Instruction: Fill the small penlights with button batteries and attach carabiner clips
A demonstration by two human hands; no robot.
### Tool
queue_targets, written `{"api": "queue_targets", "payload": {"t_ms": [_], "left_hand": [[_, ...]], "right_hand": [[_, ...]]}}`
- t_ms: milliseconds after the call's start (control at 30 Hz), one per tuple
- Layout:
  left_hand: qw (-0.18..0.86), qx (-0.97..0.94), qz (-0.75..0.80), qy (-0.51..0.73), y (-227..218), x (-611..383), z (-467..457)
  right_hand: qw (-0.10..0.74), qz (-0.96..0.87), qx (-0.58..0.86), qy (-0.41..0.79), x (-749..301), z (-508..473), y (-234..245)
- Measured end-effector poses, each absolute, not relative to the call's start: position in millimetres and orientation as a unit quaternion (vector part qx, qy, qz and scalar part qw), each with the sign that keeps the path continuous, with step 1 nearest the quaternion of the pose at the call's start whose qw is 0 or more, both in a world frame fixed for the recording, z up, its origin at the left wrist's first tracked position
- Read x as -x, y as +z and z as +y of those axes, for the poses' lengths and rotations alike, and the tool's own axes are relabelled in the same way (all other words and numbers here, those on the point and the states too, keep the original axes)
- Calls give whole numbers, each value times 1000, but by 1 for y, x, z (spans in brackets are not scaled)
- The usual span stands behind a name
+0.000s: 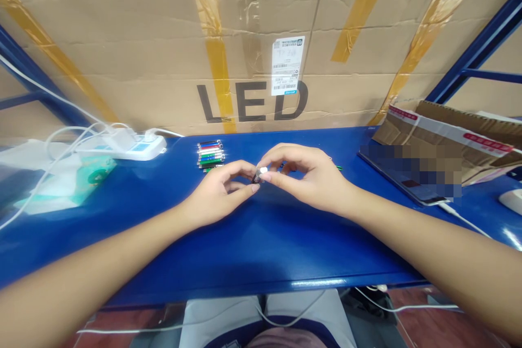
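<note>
Both hands meet over the middle of the blue table (261, 250). My left hand (222, 191) pinches the dark body of a small pen-like piece (258, 176). My right hand (310, 174) closes its fingertips on the piece's pale end, right against the left fingers. Just beyond the left hand lies a row of several small coloured pens (210, 153), side by side on the table. A green bit (338, 167) peeks out behind the right hand.
A large cardboard box marked LED (253, 54) stands along the back. A white power strip (134, 147) with cables lies at the left, next to a clear bag (61, 179). A phone on a cable and an open carton (452, 136) sit at the right.
</note>
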State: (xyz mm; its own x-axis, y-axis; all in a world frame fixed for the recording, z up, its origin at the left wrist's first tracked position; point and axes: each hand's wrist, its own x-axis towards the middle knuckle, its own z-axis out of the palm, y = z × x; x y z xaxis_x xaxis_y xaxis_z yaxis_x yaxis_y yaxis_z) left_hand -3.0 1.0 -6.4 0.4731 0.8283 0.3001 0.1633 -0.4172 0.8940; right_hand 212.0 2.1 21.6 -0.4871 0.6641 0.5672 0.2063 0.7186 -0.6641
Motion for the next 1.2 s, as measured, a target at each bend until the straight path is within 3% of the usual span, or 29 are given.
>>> {"api": "queue_targets", "payload": {"t_ms": [1033, 1200], "left_hand": [[453, -757, 265, 390, -7, 3, -2], [430, -759, 268, 407, -7, 3, -2]], "right_hand": [[407, -827, 206, 328, -212, 7, 15], [402, -844, 208, 289, -213, 6, 16]]}}
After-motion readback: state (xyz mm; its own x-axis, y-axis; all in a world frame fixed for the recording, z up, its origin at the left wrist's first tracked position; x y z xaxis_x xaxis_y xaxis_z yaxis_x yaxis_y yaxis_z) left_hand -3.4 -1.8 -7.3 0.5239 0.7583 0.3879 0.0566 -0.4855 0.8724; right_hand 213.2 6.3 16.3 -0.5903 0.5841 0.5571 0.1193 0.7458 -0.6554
